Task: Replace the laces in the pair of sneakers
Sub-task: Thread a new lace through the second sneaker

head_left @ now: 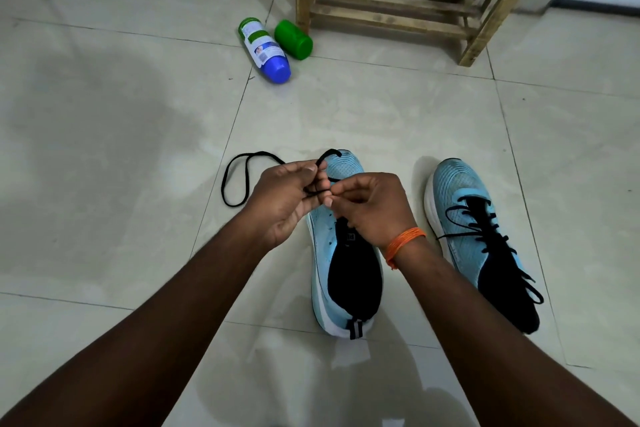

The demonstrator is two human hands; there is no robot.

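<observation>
Two hands: together above the front of the unlaced sneaker (353,274), fingertips almost touching.
Hidden: front eyelets and lace tips sit under the fingers; can't tell if any lace is threaded.
Cut off: wooden stand (388,0) by the top border, both forearms by the bottom one.
Left hand (287,198): palm turned inward, thumb and curled fingers pinching the black lace (228,180).
Right hand (372,210): knuckles up, fingers curled, pinching the same lace; orange band (403,243) on the wrist.
Lace run: one loop lies on the floor (104,149) to the left, another arcs over the toe.
Laced sneaker (474,229): just right of the unlaced one, lace ends loose.
Far floor edge: bottle (265,50) and green cap (293,40) lie by the stand's leg.
</observation>
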